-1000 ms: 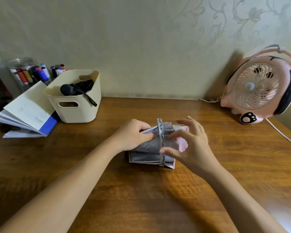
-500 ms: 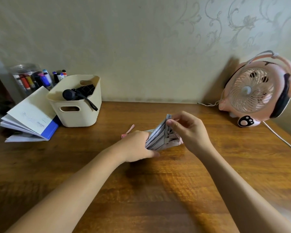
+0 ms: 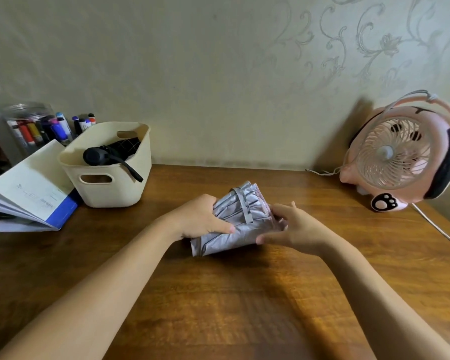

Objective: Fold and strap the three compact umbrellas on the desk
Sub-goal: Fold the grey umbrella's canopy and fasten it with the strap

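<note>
A silver-grey compact umbrella [image 3: 242, 224] lies folded at the middle of the wooden desk [image 3: 218, 294], with pink lining showing at its right end. Its grey strap [image 3: 245, 206] runs over the top of the bundle. My left hand [image 3: 202, 216] grips the umbrella's left side, thumb pressed on the fabric. My right hand [image 3: 294, 228] holds its right end, fingers curled round it. A black compact umbrella [image 3: 109, 154] sits in the cream basket [image 3: 109, 185] at the back left. I see no third umbrella.
An open booklet with a blue cover [image 3: 29, 193] leans left of the basket, with a jar of markers [image 3: 34, 128] behind. A pink desk fan [image 3: 403, 154] stands back right, its white cable [image 3: 442, 229] trailing along the desk's right side. A wall closes the back.
The umbrella was lifted and tilted on edge half a second ago; now it lies lower and flatter, strap on top. My right hand has moved from the strap to the right end.
</note>
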